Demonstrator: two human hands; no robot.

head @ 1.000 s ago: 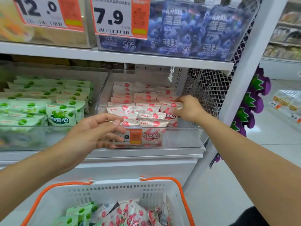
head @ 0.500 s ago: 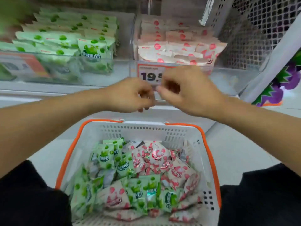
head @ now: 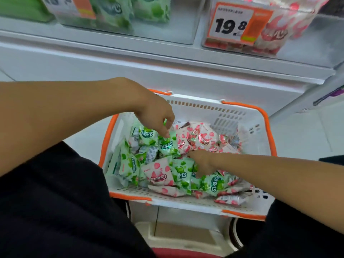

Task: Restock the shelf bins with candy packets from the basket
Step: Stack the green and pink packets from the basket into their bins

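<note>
A white basket (head: 202, 108) with orange handles sits below the shelf, filled with green candy packets (head: 130, 164) and pink candy packets (head: 203, 138). My left hand (head: 156, 118) reaches down over the basket's far left part, its curled fingertips pinching the top of a green packet (head: 168, 146). My right hand (head: 202, 162) lies low in the middle of the pile, and its fingers are buried among the packets. At the top of the view are the clear green-candy bin (head: 115, 13) and the pink-candy bin (head: 275, 34).
An orange-and-white price tag reading 19.8 (head: 240, 25) is stuck on the pink bin's front. The white shelf ledge (head: 167, 58) juts out above the basket. Black clothing (head: 65, 211) fills the lower left and right corners.
Both hands have come away from the pink bin and dropped into the basket. The view has tilted down, so the basket now fills the middle.
</note>
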